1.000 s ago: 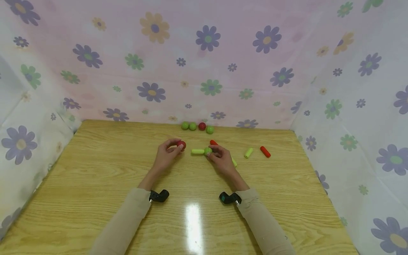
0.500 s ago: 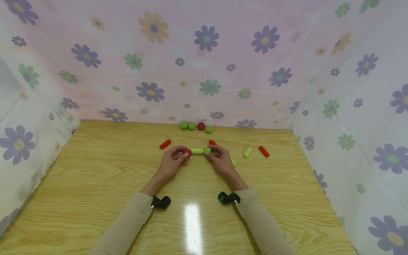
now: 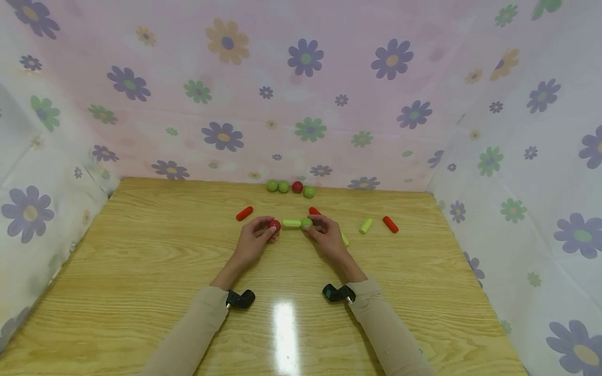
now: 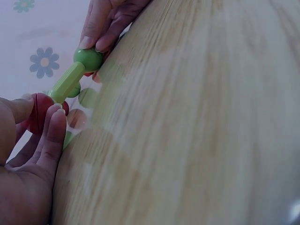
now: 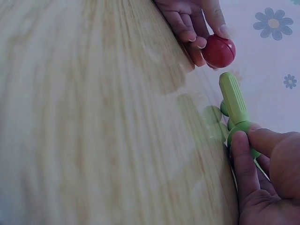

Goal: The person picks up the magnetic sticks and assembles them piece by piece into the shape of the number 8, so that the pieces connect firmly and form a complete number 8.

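My left hand [image 3: 253,237] pinches a dark red ball [image 3: 274,225] between thumb and fingers. A green ball [image 3: 307,223] is pinched in my right hand [image 3: 326,235], and a light green ribbed rod [image 3: 291,223] sticks out from it toward the left. Between the rod's free end and the red ball [image 5: 219,50], the right wrist view shows a small gap. In the left wrist view, the rod [image 4: 68,84] overlaps the red ball [image 4: 41,112], which my left fingers partly cover. Both hands are low over the wooden table [image 3: 188,287].
Several green balls [image 3: 284,186] and one red ball [image 3: 298,187] line the back edge. A red rod [image 3: 244,213] lies left; another red rod [image 3: 315,211] and a yellow-green rod [image 3: 345,239] are partly behind my right hand. Farther right lie a yellow-green rod [image 3: 366,225] and a red rod [image 3: 391,224].
My left hand brought the red ball right and nearer me, up to the rod's end, then drew it slightly away. The left red rod came into sight. My right hand stayed almost still.
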`<state>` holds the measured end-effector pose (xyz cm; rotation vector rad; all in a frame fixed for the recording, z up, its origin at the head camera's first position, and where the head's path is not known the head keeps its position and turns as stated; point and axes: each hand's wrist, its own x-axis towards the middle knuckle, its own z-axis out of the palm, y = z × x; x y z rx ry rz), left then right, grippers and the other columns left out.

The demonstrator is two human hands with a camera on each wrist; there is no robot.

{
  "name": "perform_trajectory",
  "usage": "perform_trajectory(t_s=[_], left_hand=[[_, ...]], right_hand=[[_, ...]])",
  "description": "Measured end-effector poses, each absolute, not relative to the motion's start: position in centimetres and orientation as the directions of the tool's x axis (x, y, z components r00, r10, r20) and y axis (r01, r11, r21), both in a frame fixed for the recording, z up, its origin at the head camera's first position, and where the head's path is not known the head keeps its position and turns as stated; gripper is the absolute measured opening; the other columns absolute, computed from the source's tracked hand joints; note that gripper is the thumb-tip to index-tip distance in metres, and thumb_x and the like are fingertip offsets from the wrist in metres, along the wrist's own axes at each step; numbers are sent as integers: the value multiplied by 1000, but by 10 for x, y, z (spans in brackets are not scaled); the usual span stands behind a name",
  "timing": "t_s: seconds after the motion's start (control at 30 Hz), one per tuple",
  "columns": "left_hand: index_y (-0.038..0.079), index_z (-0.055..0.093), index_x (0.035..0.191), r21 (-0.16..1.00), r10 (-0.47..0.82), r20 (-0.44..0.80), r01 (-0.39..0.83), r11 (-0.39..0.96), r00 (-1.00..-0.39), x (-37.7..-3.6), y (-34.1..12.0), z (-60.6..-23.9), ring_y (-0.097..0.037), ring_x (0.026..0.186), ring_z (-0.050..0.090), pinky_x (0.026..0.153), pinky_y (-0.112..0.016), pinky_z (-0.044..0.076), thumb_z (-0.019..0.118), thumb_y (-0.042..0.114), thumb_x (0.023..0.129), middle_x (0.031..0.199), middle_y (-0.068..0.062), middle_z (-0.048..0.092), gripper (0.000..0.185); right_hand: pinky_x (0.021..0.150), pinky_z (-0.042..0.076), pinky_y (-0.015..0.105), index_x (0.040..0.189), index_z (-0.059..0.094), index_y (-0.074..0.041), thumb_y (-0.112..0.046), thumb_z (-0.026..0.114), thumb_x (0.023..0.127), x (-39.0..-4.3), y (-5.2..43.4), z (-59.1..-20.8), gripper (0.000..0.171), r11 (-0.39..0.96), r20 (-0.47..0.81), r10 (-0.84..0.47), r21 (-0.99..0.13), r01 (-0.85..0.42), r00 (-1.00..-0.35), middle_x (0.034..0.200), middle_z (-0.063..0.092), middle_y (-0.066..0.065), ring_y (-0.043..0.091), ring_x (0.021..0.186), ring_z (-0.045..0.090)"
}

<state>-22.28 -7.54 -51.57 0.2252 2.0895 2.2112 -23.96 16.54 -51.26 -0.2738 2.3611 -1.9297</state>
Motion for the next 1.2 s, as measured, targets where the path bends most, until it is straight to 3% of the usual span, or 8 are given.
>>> perform_trajectory(t_s=[0.53,0.97,1.2], left_hand=[[-9,55,136,998,116,57,55,-16,-992,-227,-75,-518,-33,102,68,77,-24,58,59,1,102,132,-28,59,36],[-5,55,136,1000,127,20,19,-8,-992,-229,-76,-515,-27,100,68,79,-26,58,58,3,103,132,-26,58,34],[-8,53,136,1000,134,11,9,-17,-991,-228,-76,-514,-23,94,68,77,-24,58,57,2,103,130,-28,57,34]], right_hand=[[77,53,17,134,60,5,-4,65,99,-241,165,-522,36,210,85,-153,-971,-116,-985,128,63,25,3,86,65],[77,54,18,134,60,5,-3,65,99,-240,164,-520,36,179,83,-162,-977,-112,-983,129,62,27,4,86,66],[78,53,17,137,58,5,-5,64,100,-239,163,-519,39,184,64,-156,-979,-93,-986,130,62,28,14,92,69]])
